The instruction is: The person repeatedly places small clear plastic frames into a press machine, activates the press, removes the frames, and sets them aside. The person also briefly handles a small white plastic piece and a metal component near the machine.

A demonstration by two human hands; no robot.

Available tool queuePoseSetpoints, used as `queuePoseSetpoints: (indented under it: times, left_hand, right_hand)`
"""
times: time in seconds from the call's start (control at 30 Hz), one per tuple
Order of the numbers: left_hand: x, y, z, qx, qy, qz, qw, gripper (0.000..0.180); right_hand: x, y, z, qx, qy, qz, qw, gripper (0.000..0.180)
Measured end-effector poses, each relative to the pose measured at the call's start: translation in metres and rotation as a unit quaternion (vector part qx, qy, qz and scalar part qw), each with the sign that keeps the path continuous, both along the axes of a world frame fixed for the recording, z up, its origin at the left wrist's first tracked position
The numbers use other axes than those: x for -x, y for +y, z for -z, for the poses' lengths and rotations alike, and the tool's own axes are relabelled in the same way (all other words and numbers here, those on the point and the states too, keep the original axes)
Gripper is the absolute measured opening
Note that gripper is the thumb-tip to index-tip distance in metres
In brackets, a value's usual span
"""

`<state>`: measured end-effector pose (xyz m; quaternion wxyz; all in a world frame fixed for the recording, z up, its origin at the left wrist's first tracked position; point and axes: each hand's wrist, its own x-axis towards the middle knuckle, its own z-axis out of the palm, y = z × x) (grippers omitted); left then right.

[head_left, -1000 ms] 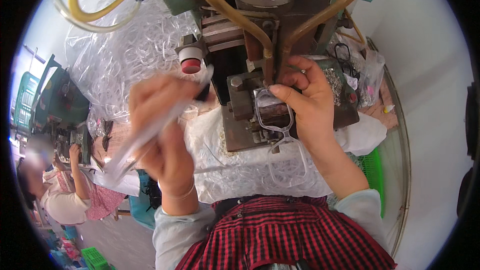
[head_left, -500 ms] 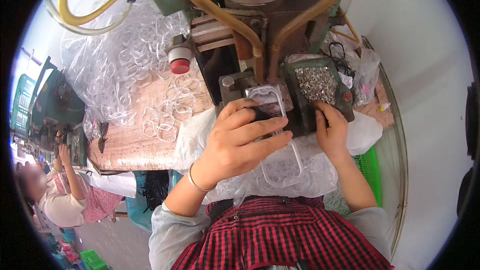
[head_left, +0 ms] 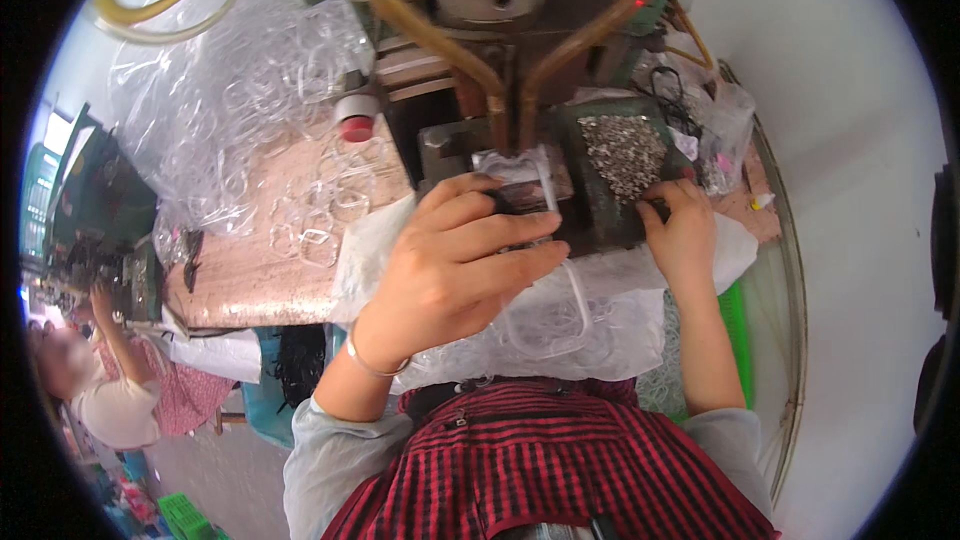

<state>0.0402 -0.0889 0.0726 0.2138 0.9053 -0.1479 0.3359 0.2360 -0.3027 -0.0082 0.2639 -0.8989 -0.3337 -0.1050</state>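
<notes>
Right fingers (head_left: pixel 672 191) shifted along the tray (head_left: pixel 606 220), grip unclear; left fingers (head_left: pixel 500 232) grasp and partly hide clear frame (head_left: pixel 548 186) below hoses (head_left: pixel 425 28).

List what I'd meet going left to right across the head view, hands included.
Co-worker, blue bin, red button, left hand, small metal pieces, right hand, green basket, pale wall.

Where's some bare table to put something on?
On the table, bare wood shows between the loose frames and its front edge, left of the white sheet. Crowded: the clear pile behind, the press at the left hand, the tray at the right hand.
</notes>
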Motion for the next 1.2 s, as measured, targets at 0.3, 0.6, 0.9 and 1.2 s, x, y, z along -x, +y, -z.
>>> queuePoseSetpoints:
  times: [0.3, 0.6, 0.9, 1.2]
  left_hand:
    - [0.089, 0.020, 0.051, -0.086, -0.093, -0.421, 0.898, 0.033]
    - [0.174, 0.167, 0.107, -0.086, 0.187, -0.472, 0.857, 0.026]
    - [0.081, 0.187, 0.149, -0.095, 0.204, -0.509, 0.831, 0.017]
    - [0.094, 0.125, 0.103, 0.499, -0.138, -0.317, 0.794, 0.030]
  right_hand:
    - [-0.013, 0.023, 0.022, 0.026, -0.089, -0.007, 0.996, 0.016]
    - [-0.014, 0.014, 0.001, -0.152, 0.050, -0.009, 0.987, 0.009]
    - [0.009, 0.011, 0.000, -0.016, -0.032, -0.017, 0.999, 0.008]
    - [-0.004, 0.038, 0.014, -0.106, -0.008, 0.015, 0.994, 0.010]
